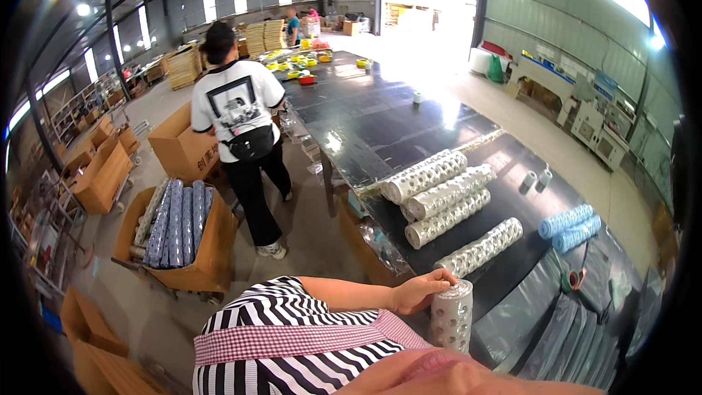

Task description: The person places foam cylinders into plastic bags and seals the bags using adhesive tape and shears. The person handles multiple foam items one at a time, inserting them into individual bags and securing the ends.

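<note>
My left hand is closed at the top end of a roll with a pale, dark-dotted pattern in shiny clear wrap. That roll stands upright, tilted slightly, at the near edge of the dark table; its lower part runs behind my body. Beyond it lies a similar roll on its side. Farther back, several more wrapped rolls rest in a pile. My right hand is out of view.
Two blue rolls, black plastic sheets and scissors lie to the right. Small cylinders stand farther back. At left, a carton holds dark blue rolls. A person stands beside the table, facing away.
</note>
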Tool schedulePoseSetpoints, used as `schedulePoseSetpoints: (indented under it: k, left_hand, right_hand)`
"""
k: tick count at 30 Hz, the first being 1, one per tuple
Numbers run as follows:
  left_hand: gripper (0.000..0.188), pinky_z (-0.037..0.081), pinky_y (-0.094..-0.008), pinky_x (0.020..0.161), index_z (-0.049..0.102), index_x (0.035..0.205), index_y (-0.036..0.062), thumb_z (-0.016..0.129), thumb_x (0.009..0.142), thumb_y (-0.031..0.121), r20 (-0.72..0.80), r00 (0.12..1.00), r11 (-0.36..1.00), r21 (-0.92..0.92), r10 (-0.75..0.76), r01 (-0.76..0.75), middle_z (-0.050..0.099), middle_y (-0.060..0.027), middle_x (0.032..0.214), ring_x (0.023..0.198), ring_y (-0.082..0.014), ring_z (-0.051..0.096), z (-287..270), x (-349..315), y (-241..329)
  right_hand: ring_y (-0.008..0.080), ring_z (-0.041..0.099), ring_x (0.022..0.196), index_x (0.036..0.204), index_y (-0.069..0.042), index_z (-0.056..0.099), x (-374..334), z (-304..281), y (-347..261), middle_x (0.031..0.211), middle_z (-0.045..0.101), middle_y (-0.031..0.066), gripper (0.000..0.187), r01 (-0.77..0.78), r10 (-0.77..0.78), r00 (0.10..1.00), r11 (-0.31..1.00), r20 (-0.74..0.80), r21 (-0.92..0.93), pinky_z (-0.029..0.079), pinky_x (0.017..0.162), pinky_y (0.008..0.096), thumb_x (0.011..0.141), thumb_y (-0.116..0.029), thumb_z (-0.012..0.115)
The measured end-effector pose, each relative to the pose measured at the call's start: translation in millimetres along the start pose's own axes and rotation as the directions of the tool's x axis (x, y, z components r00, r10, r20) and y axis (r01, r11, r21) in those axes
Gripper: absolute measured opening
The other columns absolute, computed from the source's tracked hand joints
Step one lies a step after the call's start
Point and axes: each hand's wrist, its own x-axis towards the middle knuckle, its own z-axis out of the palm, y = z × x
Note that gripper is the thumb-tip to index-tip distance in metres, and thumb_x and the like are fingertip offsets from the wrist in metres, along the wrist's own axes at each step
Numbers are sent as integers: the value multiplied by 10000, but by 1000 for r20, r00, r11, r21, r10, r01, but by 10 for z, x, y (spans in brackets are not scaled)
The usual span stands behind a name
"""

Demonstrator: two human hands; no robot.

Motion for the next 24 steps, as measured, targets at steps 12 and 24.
schedulePoseSetpoints:
  k: [12, 24]
  left_hand:
    - [171, 462, -309, 950, 591, 1110, 122, 602, 1043, 278, -174, 957, 973, 29, 232, -230, 605, -1, 1161, 1073, -124, 576, -302, -374, 49]
    - [170, 473, -291, 914, 597, 987, 119, 587, 1040, 280, -354, 883, 950, 152, 309, -272, 633, -18, 1074, 976, -105, 580, -358, -404, 58]
  right_hand:
    - [297, 586, 1147, 1502, -3, 393, 58, 239, -51, 1319, 576, 165, 946, -35, 36, 997, 999, 67, -21, 467, 1010, 428, 708, -196, 868]
    - [282, 582, 1148, 1505, -1, 379, -210, 165, 37, 1329, 574, 158, 891, -32, 32, 998, 999, 61, 1, 465, 1015, 420, 755, -166, 830]
